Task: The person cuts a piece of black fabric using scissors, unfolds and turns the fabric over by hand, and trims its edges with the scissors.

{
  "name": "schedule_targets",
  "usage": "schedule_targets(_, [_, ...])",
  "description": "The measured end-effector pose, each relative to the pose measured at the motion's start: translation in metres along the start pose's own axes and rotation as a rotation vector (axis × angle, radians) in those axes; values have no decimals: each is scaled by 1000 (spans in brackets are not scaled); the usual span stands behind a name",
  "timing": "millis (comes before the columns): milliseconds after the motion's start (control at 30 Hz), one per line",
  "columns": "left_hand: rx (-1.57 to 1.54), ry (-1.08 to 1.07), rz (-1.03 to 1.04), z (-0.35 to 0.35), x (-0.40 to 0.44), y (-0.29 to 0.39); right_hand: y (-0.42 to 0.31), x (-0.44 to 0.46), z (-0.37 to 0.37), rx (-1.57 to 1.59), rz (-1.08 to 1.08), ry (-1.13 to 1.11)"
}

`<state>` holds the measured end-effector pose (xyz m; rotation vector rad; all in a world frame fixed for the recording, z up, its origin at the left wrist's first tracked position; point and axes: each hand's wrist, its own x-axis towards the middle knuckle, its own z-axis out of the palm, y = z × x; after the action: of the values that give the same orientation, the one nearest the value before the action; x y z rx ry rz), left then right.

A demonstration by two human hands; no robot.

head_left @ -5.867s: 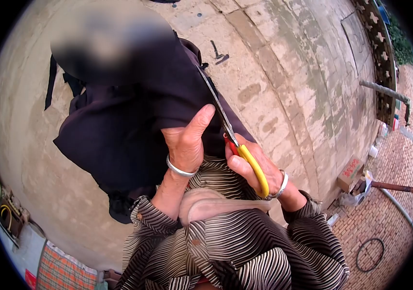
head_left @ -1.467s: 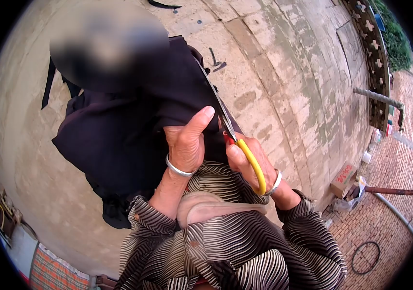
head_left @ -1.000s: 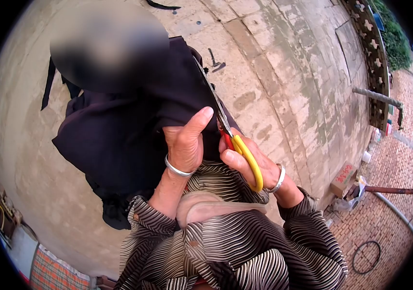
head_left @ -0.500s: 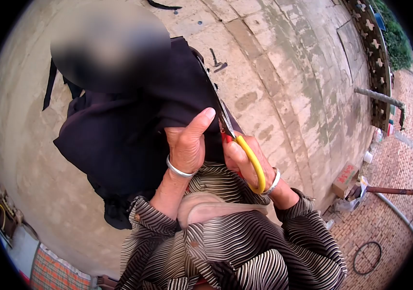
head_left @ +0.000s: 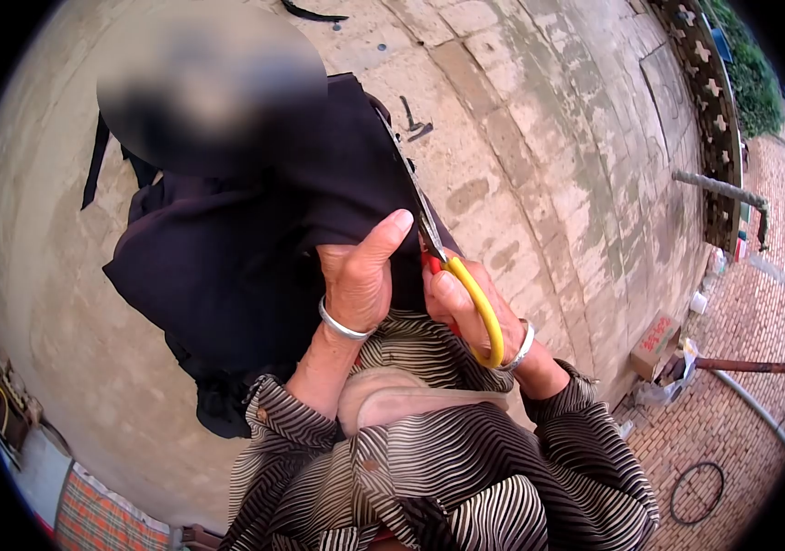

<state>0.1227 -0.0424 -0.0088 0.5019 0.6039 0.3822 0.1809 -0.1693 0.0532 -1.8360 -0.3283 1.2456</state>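
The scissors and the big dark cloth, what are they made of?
Scissor blades: probably steel, grey with a metallic shine. Yellow handle: perhaps plastic or a rubbery coating, evenly coloured and slightly glossy. Dark cloth: fabric with a dull finish, lying in soft folds; I can't tell which fibre.

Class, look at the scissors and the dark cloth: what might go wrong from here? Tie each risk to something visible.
1. The left hand has its thumb very near the blades of the scissors in the right hand, so a slip could nick it.
2. The dark cloth lies in loose folds, so the blades might catch an extra layer.
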Motion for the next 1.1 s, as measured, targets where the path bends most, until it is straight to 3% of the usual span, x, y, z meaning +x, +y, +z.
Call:
schedule_targets(667, [-4, 6, 3, 0, 2, 1, -5, -2, -1, 91, 21, -47])
schedule_targets(833, [21, -4, 37, 8, -1, 4, 1, -2, 0, 118, -85, -67])
schedule_targets(1100, [5, -13, 0, 0, -1, 0, -3, 0, -2, 60, 3, -38])
